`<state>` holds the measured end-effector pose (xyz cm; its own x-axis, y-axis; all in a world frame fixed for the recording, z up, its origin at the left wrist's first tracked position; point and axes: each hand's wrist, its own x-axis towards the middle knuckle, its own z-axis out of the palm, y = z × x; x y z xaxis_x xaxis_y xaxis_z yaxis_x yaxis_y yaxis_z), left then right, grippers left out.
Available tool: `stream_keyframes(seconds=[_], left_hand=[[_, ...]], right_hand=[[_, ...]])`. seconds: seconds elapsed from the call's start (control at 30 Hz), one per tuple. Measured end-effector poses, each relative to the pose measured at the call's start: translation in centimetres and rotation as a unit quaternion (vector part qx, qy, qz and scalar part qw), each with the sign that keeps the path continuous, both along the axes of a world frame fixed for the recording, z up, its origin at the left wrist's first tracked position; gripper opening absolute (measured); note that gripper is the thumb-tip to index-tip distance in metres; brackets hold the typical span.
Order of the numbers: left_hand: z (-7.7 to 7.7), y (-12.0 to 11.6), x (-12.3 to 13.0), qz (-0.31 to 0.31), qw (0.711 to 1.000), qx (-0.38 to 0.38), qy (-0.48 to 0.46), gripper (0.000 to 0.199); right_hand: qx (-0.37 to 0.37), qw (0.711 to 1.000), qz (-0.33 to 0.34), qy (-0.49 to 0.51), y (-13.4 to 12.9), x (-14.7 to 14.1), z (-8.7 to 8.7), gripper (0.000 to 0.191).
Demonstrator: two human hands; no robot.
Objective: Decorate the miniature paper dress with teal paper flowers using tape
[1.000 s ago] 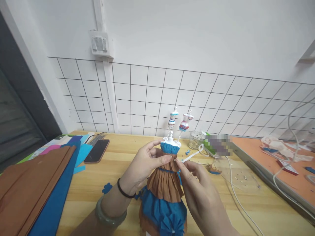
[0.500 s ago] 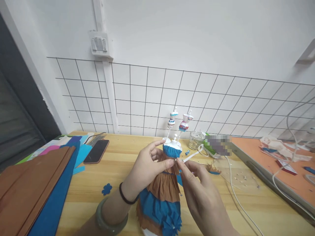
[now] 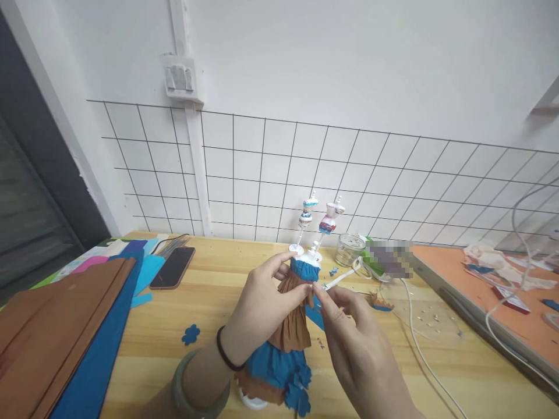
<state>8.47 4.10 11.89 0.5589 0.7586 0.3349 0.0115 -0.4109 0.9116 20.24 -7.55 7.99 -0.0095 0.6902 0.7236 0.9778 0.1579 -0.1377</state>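
A small dress form on a white base wears a blue top [image 3: 304,270] and a tiered skirt [image 3: 292,329] of brown and blue crepe paper, with blue flower shapes [image 3: 299,391] low on its right side. My left hand [image 3: 273,297] is wrapped round the form's waist, thumb over the front. The fingertips of my right hand [image 3: 349,320] are pinched at the right side of the waist, touching the left thumb tip; what they pinch is too small to make out. Between the right hand and skirt lies a blue paper piece [image 3: 315,314].
Brown and blue paper sheets [image 3: 56,331], a phone [image 3: 173,267] and a blue paper flower [image 3: 191,334] lie at left. Two small mannequins [image 3: 306,218], a glass jar [image 3: 349,249] and a white cable [image 3: 413,326] are beyond; an orange mat [image 3: 476,291] is at right.
The dress form has tilted, its skirt swinging left and showing more of the white base. Both hands stay close together at the waist.
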Motion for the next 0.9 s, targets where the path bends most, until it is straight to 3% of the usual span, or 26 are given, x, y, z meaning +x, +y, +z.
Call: stream_keyframes(seconds=[0.3,0.53,0.9], left_hand=[[-0.3,-0.37,0.09,0.009,0.995,0.104,0.003,0.034],[-0.24,-0.62,-0.02,0.032,0.987,0.151,0.048,0.03],[-0.48,-0.5,-0.05,0.027,0.985,0.161,0.062,0.026]], right_hand=[[0.008,0.989,-0.076,-0.129,0.15,0.12,-0.17,0.056],[0.007,0.986,-0.085,-0.141,0.34,0.35,-0.77,0.057],[0.008,0.984,-0.083,-0.155,0.45,0.19,-0.64,0.057]])
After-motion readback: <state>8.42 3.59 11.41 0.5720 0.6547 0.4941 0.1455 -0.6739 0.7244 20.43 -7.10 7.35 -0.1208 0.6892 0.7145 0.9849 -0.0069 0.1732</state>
